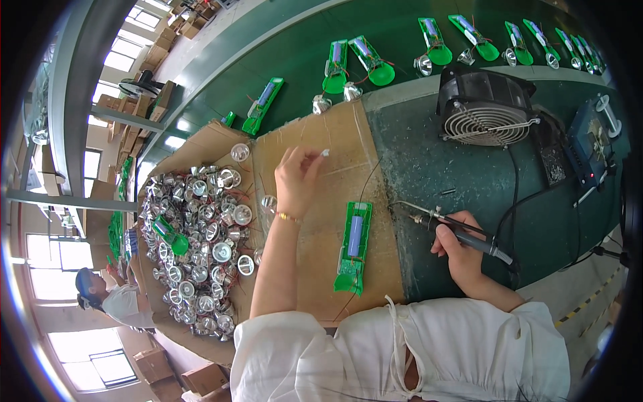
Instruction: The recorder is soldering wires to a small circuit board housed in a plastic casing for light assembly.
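My left hand point(295, 179) is raised over the cardboard sheet point(315, 268), thumb and finger pinching a small white piece point(325, 153) too tiny to identify. In my right hand point(461, 251) is a soldering iron point(469, 240), its thin bent tip pointing left over the edge between the cardboard and the green mat. Between the two hands lies an open green flashlight housing point(349, 278) with a purple cylindrical battery point(356, 234) in it. Dark wires run from its upper and lower ends.
A heap of silver reflector cups point(201, 254) fills a cardboard box on the left, one green housing point(170, 234) on top. A black fan point(485, 110) and blue soldering station point(589, 147) stand right. Several housings with batteries line the green belt point(295, 63). Another person point(120, 301) is far left.
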A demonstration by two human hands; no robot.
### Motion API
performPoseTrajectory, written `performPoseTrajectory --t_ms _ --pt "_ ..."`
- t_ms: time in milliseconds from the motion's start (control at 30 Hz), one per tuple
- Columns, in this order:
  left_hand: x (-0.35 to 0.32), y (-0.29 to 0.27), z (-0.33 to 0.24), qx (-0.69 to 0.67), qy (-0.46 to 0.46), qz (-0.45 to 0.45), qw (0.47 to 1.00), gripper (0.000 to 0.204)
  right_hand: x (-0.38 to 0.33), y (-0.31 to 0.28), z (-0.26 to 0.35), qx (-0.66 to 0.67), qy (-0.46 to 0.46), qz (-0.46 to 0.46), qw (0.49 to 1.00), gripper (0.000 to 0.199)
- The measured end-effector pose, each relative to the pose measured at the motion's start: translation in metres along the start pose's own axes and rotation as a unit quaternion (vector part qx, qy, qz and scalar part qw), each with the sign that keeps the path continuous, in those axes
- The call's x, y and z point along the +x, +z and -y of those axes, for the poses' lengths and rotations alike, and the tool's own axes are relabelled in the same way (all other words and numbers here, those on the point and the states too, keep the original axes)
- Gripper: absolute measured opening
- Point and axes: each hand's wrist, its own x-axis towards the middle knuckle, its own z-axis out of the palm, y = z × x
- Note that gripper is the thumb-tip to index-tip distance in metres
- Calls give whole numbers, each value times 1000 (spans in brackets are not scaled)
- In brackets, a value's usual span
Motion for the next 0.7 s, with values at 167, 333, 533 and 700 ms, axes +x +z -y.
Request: performPoseTrajectory --t_ms 167,333,533,700 --pt "-56 2 -14 44 -4 41 998 12 -1 1 -1 -5 -11 8 1000 15" --pt "-68 7 -28 52 130 36 989 9 -1 2 -2 -13 -41 3 999 15" --pt "-65 -7 -26 38 165 80 982 10 -2 0 -2 -11 -50 -8 999 16" --pt "-62 -4 -21 19 168 133 977 11 -3 -1 0 -16 -36 -2 999 16"
